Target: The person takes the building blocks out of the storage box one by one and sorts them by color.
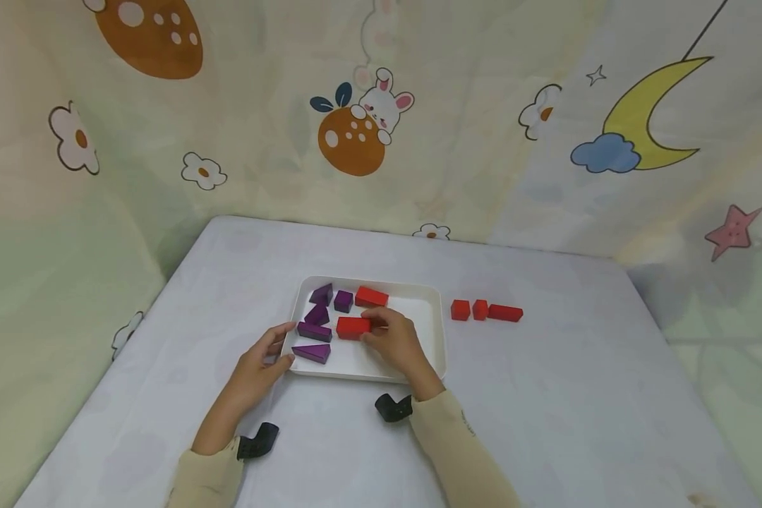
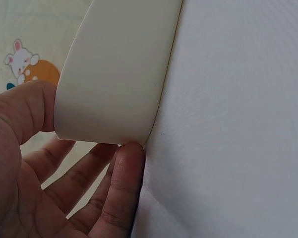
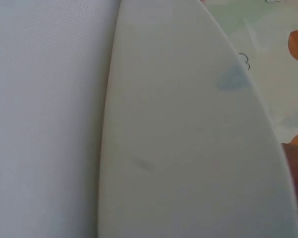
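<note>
pinching red block (image 1: pixel 351 328) in right grip (image 1: pixel 395 343), left grip (image 1: pixel 258 368) grasping white tray (image 2: pixel 114 74) at edge

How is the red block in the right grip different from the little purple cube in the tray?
The red block is red, while the purple cube is purple. The red block looks long, but the purple cube looks short and square. The right grip holds the red block, while nothing holds the purple cube. Both are flat-sided blocks.
</note>
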`<state>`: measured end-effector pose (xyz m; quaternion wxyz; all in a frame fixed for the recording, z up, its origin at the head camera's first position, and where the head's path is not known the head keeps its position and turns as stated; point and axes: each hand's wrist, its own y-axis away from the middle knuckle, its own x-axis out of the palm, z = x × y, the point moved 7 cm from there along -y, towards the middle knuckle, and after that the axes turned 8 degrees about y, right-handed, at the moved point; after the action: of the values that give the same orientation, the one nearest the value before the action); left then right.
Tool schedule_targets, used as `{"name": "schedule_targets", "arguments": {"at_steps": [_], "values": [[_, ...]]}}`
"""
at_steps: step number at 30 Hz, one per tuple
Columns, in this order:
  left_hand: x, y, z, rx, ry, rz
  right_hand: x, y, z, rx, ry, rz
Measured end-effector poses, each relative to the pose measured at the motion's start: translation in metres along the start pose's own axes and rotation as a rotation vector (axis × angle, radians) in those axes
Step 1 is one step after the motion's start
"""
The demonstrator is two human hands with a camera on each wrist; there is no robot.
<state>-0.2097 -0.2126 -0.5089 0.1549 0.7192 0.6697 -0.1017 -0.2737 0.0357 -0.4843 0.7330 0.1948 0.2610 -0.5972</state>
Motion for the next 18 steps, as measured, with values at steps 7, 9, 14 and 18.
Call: {"name": "schedule_targets", "arguments": {"at_steps": [7, 9, 14, 18], "values": [[0.0, 0.001, -0.001, -0.02, 0.006, 0.005, -0.034, 0.016, 0.0, -0.032, 0.007, -0.053], [0.0, 0.001, -0.001, -0.026, 0.008, 0.006, -0.046, 0.021, 0.001, -0.055, 0.039, -0.085], [0.001, 0.001, -0.001, -0.031, 0.009, 0.006, -0.075, 0.031, -0.002, -0.077, 0.08, -0.147], [0.001, 0.0, 0.0, -0.028, 0.006, 0.005, -0.098, 0.036, -0.017, -0.07, 0.082, -0.172]]}}
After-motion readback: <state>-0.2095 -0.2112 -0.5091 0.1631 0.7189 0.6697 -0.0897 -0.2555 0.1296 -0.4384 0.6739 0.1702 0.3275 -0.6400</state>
